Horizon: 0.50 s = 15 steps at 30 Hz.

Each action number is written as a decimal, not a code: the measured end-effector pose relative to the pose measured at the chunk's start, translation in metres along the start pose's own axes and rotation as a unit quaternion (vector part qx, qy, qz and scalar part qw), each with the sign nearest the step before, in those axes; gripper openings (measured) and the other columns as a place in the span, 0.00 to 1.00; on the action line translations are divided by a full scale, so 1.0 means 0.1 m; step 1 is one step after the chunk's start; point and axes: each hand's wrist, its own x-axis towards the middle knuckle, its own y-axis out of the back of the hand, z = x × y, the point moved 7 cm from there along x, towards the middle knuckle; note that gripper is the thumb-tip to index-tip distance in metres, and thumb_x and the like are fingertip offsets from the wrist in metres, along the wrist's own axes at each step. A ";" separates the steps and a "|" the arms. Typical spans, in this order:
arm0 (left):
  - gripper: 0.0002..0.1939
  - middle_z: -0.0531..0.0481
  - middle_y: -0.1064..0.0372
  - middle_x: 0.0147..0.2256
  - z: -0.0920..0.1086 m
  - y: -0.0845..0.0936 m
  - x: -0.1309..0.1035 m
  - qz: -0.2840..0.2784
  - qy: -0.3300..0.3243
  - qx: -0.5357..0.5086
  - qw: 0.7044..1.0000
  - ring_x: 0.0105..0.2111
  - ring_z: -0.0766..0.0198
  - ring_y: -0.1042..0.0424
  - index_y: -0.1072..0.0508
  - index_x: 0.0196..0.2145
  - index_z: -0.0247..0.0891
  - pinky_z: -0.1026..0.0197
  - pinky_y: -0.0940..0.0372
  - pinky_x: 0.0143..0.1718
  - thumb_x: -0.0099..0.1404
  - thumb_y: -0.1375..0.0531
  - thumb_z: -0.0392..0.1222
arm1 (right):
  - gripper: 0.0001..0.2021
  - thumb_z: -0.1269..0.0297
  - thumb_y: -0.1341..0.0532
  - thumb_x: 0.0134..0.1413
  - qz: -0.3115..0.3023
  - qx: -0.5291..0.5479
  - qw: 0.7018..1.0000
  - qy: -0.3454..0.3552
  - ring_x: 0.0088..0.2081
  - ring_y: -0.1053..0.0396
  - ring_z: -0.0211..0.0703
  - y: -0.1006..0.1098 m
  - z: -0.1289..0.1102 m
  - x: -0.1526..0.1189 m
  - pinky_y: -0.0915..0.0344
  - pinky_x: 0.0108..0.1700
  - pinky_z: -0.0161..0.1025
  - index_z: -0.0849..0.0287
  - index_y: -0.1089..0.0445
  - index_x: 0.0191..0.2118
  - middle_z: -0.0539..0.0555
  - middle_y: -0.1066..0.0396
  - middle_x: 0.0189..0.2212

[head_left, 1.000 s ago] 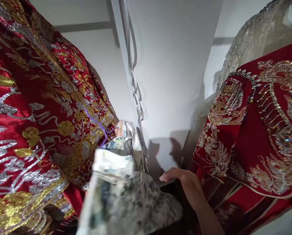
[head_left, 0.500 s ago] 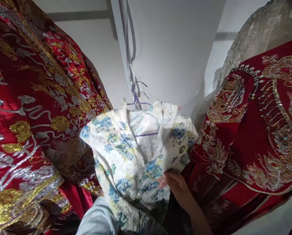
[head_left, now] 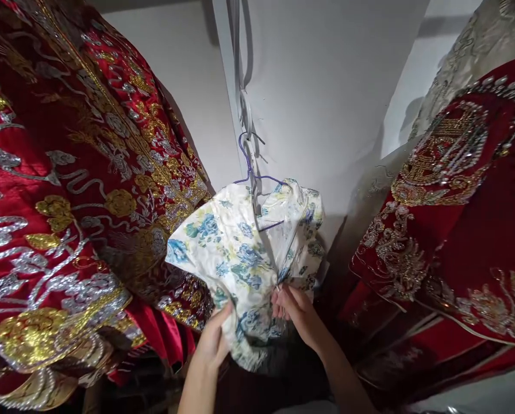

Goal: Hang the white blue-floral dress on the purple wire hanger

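The fingers of the right hand [head_left: 295,307] are curled closed, pinching the front edge of a short-sleeved white cloth garment printed with blue roses and green and yellow leaves [head_left: 240,250], just below the point of its V-neck. The left hand [head_left: 214,336] grips the garment's lower side edge, the thumb lying along the cloth and the remaining fingers mostly hidden. Between and above the fingers of both hands spreads the body of the garment, its lower end bunched and in shadow. Above the fingers, a thin purple wire hanger [head_left: 249,171] passes inside the shoulders, its crossbar showing in the neck opening and its hook meeting a pale looped strap [head_left: 245,109]. Beyond rises a plain white wall [head_left: 322,86]. Left of the fingers stands a red satin robe embroidered in gold and silver [head_left: 106,167]; to their right, a red jacket with beaded, jewelled ornament [head_left: 467,241].
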 end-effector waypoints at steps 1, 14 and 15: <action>0.22 0.40 0.23 0.46 -0.03 0.05 -0.03 0.026 0.004 0.005 1.000 0.48 0.51 0.24 0.25 0.51 0.34 0.48 0.31 0.53 0.60 0.30 0.42 | 0.22 0.43 0.49 0.68 0.004 -0.006 1.000 -0.001 0.29 0.34 0.41 -0.01 -0.01 0.05 0.41 0.33 0.38 0.57 0.32 0.35 0.51 0.30 0.26; 0.21 0.44 0.33 0.52 0.27 0.20 -0.29 0.315 -0.506 0.228 0.770 0.57 0.54 0.34 0.31 0.49 0.41 0.49 0.42 0.62 0.60 0.31 0.45 | 0.14 0.56 0.40 0.61 0.028 0.019 0.999 -0.002 0.20 0.42 0.35 0.04 -0.17 0.08 0.46 0.26 0.35 0.58 0.28 0.28 0.46 0.39 0.15; 0.21 0.43 0.34 0.53 0.23 0.10 -0.27 0.287 -0.529 0.296 0.742 0.58 0.53 0.35 0.30 0.50 0.41 0.49 0.43 0.62 0.60 0.32 0.43 | 0.14 0.56 0.39 0.61 0.013 0.022 1.000 -0.006 0.19 0.43 0.35 0.01 -0.18 0.06 0.46 0.26 0.35 0.58 0.28 0.28 0.46 0.39 0.14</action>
